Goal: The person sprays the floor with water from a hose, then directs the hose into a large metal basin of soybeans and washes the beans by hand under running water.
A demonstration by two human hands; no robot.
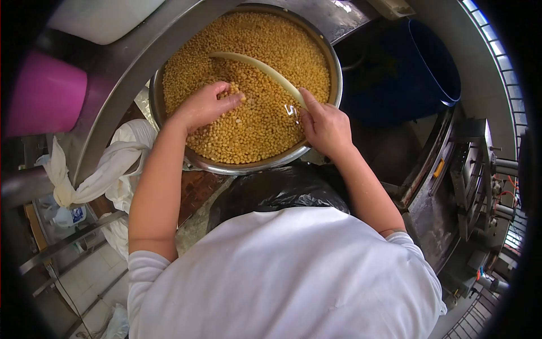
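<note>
Your left hand [204, 108] is over the left middle of the yellow beans [254, 34], its fingers curled inward and a few beans against the fingertips; you cannot tell from this view whether that grip is fully closed on them. Your right hand [328, 129] has its grip closed around the near end of a pale tube [265, 69], at the right side of the beans, with your thumb and forefinger lying along it. From there the tube bows away from you to the far left, and its other end reaches the beans beyond your left hand.

The beans spread across a wide, round metal basin [337, 73] in front of you, and bright glints show on their surface just left of your right hand. Your black apron [271, 189] bulges close to the basin's near rim, below your white shirt [288, 271].

To the left of the basin runs the curved edge of a metal worktop [125, 53], with a pink bucket [51, 93] at its left and a white container [104, 17] at its far side. A knotted white cloth [113, 164] hangs nearer to you on that side. On the far right, a blue barrel [395, 73] is near the basin, and nearer on the right you have metal machinery [474, 169].
</note>
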